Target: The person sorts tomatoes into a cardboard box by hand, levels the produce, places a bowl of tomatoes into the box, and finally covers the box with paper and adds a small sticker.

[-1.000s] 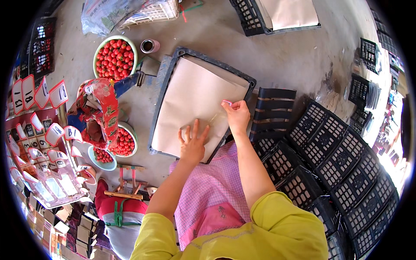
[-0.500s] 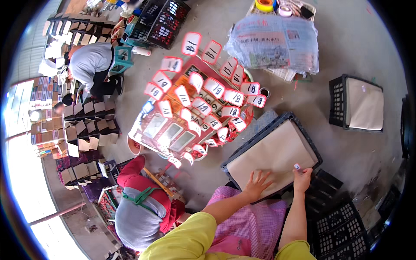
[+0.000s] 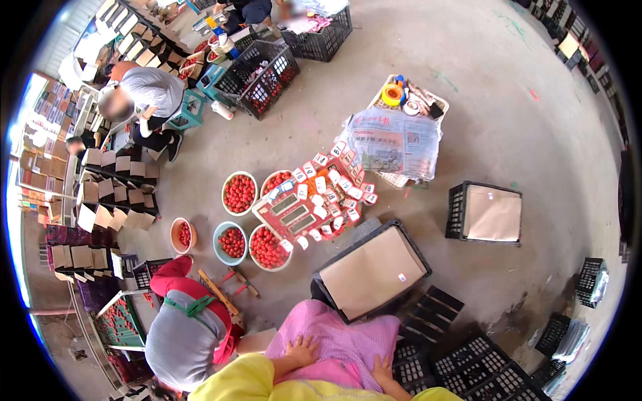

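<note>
My left hand [image 3: 302,351] lies spread on the pink checked apron [image 3: 314,321] over my lap, fingers apart and holding nothing. My right hand [image 3: 383,369] rests on the apron's right side, its fingers laid flat and nothing in them. Just ahead of my knees stands a black plastic crate [image 3: 428,269] topped with a brown paper sheet [image 3: 364,267]. A small white label [image 3: 402,277] sits on that paper near its right end. Beyond the crate is a red weighing scale [image 3: 271,212] with many red-edged white stickers [image 3: 340,148] stuck over it.
Tubs of red fruit [image 3: 239,194] surround the scale. A newspaper-covered basket [image 3: 394,144] holds tape rolls. Another paper-topped crate [image 3: 495,212] stands right; black crates [image 3: 481,367] are at my lower right. A co-worker in grey and red [image 3: 184,334] bends at my left; another person [image 3: 150,90] sits farther back.
Both hands have left the paper-topped crate and come back to the apron. The label from my right fingers now lies on the paper. My view has shifted, showing more floor and tubs.
</note>
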The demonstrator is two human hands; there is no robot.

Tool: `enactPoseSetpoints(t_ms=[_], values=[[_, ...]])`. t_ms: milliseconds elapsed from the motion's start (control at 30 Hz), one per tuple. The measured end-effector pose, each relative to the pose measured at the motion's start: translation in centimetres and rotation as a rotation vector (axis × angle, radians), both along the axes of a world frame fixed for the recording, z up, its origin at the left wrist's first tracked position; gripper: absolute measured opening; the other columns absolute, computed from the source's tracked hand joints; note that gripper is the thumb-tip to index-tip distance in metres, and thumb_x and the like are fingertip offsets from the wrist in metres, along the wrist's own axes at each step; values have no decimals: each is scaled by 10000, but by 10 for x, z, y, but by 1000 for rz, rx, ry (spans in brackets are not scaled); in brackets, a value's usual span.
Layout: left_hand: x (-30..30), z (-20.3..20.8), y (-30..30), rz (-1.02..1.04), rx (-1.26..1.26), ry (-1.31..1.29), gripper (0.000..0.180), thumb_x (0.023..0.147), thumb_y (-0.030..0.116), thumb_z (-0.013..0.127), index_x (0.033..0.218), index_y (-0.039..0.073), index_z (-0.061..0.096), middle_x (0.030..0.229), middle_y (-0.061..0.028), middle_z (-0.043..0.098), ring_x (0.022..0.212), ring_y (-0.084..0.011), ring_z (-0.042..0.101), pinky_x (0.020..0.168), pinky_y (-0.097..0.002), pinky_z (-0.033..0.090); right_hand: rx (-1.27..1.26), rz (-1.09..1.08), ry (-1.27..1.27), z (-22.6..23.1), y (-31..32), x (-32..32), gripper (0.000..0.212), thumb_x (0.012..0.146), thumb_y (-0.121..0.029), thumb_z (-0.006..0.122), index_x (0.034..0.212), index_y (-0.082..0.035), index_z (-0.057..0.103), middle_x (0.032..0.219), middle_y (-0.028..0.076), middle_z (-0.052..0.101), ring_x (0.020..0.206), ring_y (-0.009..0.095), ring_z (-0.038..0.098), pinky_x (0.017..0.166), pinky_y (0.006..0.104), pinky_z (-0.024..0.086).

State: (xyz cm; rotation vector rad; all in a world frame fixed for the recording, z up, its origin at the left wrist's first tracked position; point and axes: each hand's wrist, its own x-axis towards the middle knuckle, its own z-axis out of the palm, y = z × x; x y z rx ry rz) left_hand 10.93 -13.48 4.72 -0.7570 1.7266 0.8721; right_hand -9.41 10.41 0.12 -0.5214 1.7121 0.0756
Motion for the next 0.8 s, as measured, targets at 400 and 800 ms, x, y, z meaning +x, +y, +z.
enactPoseSetpoints(t_ms=[400,800], values=[[36,58,54,707,-60,11,707,849,559,371,1220,-31,481,1259,-271,449,1200,-389,416,1029,-412,304,-219,116,-171,44,66,-129,554,889,-496,406,1266,-95,474,1250,259,478,1194,395,432,1036,396,303],[129,18,73,578,-52,-110,436,804,384,489,1002,25,638,1050,-210,609,1005,-348,580,854,-418,462,-150,-115,-78,35,99,-99,539,900,-467,365,1031,-17,631,1073,243,589,1034,342,570,881,375,428]])
